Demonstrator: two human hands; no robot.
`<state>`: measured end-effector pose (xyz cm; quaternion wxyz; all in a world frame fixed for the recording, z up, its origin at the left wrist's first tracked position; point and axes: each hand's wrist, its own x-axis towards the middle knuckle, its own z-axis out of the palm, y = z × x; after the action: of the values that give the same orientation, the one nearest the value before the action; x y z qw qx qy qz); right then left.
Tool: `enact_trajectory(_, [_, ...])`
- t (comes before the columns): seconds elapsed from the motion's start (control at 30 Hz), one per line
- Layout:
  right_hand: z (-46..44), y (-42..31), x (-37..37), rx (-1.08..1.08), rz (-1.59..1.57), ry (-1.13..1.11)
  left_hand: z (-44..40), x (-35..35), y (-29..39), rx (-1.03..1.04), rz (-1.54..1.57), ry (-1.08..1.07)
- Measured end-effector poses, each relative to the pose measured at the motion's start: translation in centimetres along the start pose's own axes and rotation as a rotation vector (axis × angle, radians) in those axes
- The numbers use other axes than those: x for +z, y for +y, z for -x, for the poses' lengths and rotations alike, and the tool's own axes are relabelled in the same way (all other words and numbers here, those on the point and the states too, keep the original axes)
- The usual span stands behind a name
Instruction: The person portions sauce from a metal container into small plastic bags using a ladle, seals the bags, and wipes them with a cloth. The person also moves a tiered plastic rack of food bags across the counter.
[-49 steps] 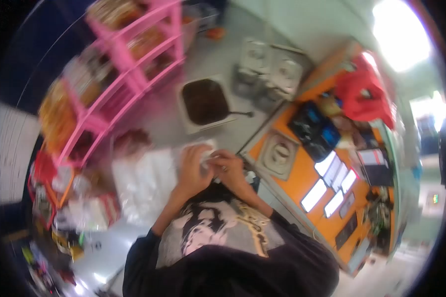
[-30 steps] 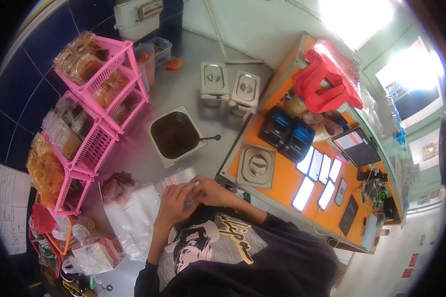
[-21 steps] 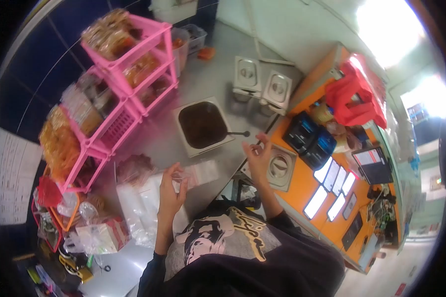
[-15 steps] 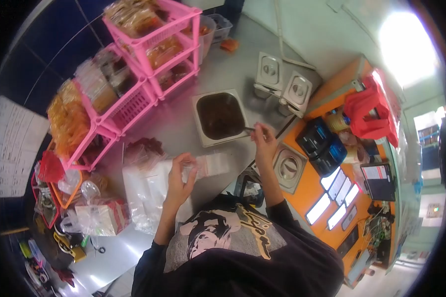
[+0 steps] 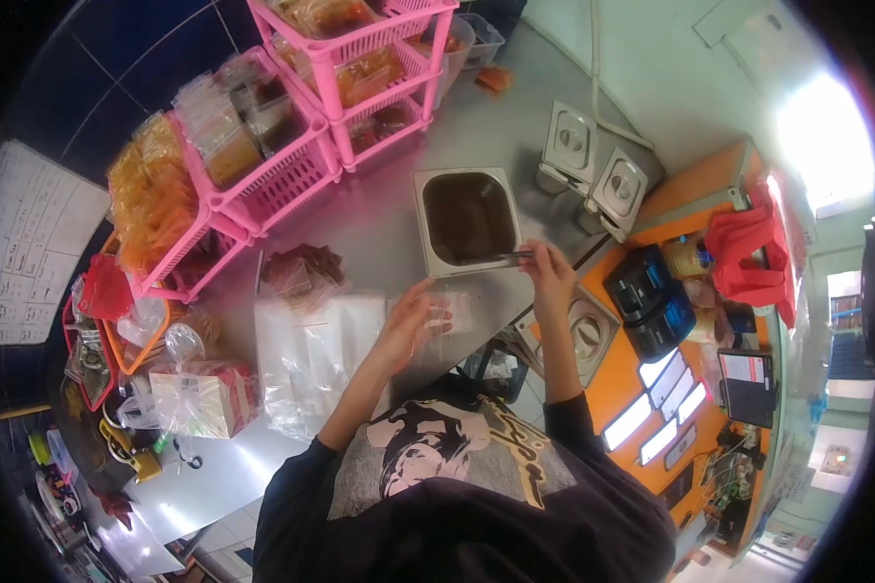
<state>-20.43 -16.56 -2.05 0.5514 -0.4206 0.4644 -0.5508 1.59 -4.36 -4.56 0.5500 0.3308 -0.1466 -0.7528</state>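
A square metal pan (image 5: 421, 209) holds dark brown sauce (image 5: 467, 219). At its near right corner, my right hand (image 5: 551, 280) is closed around the handle of a spoon (image 5: 501, 258), which reaches over the rim; its far end is hard to make out. My left hand (image 5: 410, 328) is in front of the pan, thumb and fingers apart. Its fingertips are at a small clear zip bag (image 5: 454, 313) on the steel counter, and I cannot tell how firmly they touch it. Larger clear plastic bags (image 5: 311, 355) lie left of that hand.
Pink stacked baskets (image 5: 272, 199) with filled bags stand at the left. Dark filled sachets (image 5: 306, 272) lie before them. Two lidded containers (image 5: 569, 141) are behind the pan. On the right are a loose metal lid (image 5: 585, 335), black devices (image 5: 647, 296) and several phones (image 5: 656, 398).
My left hand has moved right, towards the small zip bag, and its fingers have shifted. My right hand still holds the spoon at the pan's corner. The camera view has shifted slightly.
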Motion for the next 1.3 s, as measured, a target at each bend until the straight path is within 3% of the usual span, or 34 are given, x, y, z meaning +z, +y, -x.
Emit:
enact_trajectory(0.13, [-0.1,0.9,-1.7,0.193,-0.236,0.172,1.2,0.3,0.8,0.089,-0.049,0.009])
enact_trajectory(0.33, [0.1,2.9,-4.1,0.267,-0.576,0.156,2.2,-0.3,1.7,0.338,-0.113,0.081])
enact_trajectory(0.4, [0.2,3.0,-4.7,0.256,-0.591,0.155,2.2,-0.6,2.2,0.461,-0.25,0.022])
enact_trajectory(0.7, [1.2,4.0,-5.4,0.211,-0.583,0.157,2.3,-1.4,2.5,0.584,-0.524,0.088])
enact_trajectory(0.93, [1.0,4.9,-5.8,0.121,-0.573,0.199,2.5,-1.1,3.4,0.534,-0.542,0.116])
enact_trajectory(1.3, [1.1,4.7,-5.8,0.084,-0.551,0.29,0.3,1.5,5.2,0.854,-0.671,0.128])
